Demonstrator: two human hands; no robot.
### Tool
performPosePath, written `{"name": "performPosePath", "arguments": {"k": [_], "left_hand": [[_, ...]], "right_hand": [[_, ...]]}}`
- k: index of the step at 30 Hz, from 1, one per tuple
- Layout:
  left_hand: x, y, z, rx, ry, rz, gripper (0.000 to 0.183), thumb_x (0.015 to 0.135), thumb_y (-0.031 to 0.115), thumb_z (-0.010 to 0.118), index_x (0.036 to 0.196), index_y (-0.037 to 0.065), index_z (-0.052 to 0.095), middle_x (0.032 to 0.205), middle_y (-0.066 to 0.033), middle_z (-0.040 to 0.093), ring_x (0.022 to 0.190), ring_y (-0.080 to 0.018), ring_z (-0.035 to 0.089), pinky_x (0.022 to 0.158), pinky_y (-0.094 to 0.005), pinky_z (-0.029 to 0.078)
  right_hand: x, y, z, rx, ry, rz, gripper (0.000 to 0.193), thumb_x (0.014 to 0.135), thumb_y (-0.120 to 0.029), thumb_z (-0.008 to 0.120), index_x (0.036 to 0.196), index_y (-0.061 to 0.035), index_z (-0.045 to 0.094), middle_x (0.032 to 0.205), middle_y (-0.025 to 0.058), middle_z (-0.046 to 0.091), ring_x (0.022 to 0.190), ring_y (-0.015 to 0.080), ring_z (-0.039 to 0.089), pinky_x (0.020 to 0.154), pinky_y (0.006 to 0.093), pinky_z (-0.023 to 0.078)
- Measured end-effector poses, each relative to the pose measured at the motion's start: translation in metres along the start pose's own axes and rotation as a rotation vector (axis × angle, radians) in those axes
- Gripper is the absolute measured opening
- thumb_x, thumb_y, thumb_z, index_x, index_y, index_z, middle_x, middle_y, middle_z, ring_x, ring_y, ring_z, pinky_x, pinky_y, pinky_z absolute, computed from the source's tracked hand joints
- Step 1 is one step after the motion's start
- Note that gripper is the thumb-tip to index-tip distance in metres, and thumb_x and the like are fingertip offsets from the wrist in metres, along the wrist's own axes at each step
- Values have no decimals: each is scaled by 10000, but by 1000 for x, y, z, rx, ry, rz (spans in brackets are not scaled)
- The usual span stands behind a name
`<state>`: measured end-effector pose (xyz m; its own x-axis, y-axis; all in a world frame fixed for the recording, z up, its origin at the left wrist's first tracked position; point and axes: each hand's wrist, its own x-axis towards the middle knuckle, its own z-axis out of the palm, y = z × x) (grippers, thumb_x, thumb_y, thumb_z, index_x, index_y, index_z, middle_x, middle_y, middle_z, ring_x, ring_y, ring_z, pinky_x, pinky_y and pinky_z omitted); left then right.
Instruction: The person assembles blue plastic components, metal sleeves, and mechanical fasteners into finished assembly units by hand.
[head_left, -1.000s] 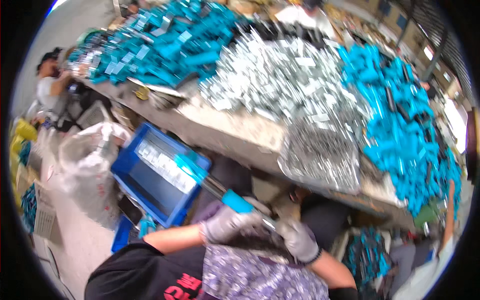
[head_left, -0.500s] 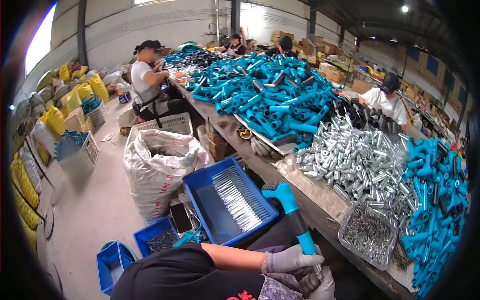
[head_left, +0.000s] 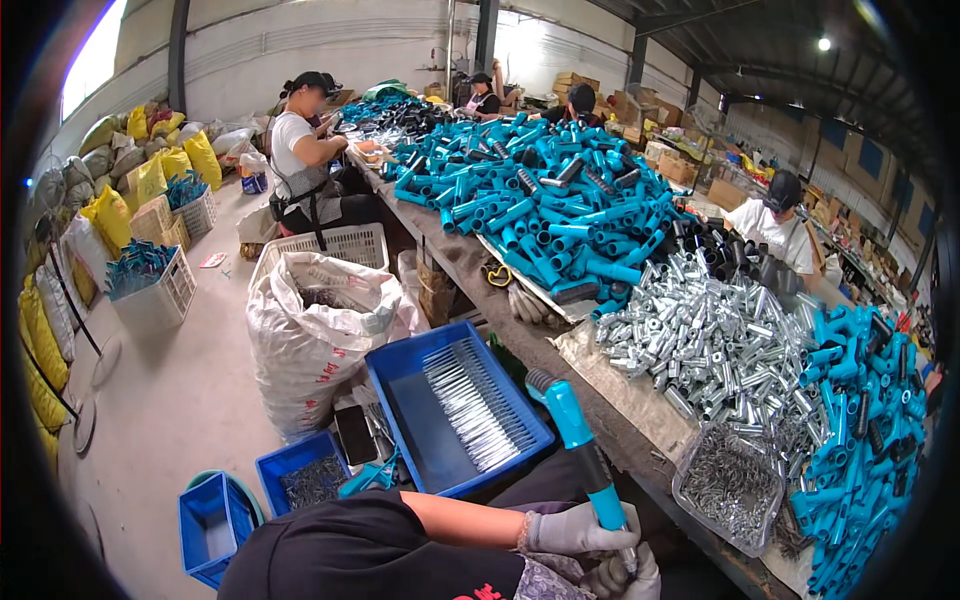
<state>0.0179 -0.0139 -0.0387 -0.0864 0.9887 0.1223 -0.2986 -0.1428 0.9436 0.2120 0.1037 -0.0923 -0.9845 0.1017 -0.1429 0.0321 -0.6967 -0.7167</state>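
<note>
In a grey work glove, my left hand is closed round the lower end of a teal handle with a black middle section. The handle stands tilted, its bent head with a black ribbed end uppermost. My right hand, also gloved, pinches at the silver metal tip below the teal tube; its fingers are partly hidden. Just left of the handle, a blue tray contains a neat row of slim silver metal pieces.
The table to my right bears a large teal handle heap, a silver sleeve pile and a clear tub of small metal parts. A white sack, blue bins and a phone are at left. Several co-workers sit round the table.
The teal handle has turned, so its ribbed black end faces more toward me. Both hands keep hold of it, slightly lower at the tip. The whole view has shifted a little.
</note>
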Motion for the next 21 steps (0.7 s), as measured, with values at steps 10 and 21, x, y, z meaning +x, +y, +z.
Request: {"name": "performPosePath", "arguments": {"k": [10, 21], "left_hand": [[4, -12, -9, -123, 59, -108, 272, 928, 322, 684, 924, 58, 615, 699, 4, 611, 649, -70, 593, 556, -224, 449], [3, -20, -8, 25, 139, 88, 231, 913, 272, 708, 963, 55, 644, 817, -12, 675, 684, -70, 589, 583, -235, 466]], "right_hand": [[10, -25, 59, -1072, 435, -444, 496, 991, -507, 516, 825, -46, 594, 752, 115, 562, 708, 247, 575, 661, 373, 464], [6, -14, 44, -1170, 472, -484, 485, 965, -505, 580, 982, -21, 585, 935, 135, 557, 909, 247, 577, 801, 392, 487]]}}
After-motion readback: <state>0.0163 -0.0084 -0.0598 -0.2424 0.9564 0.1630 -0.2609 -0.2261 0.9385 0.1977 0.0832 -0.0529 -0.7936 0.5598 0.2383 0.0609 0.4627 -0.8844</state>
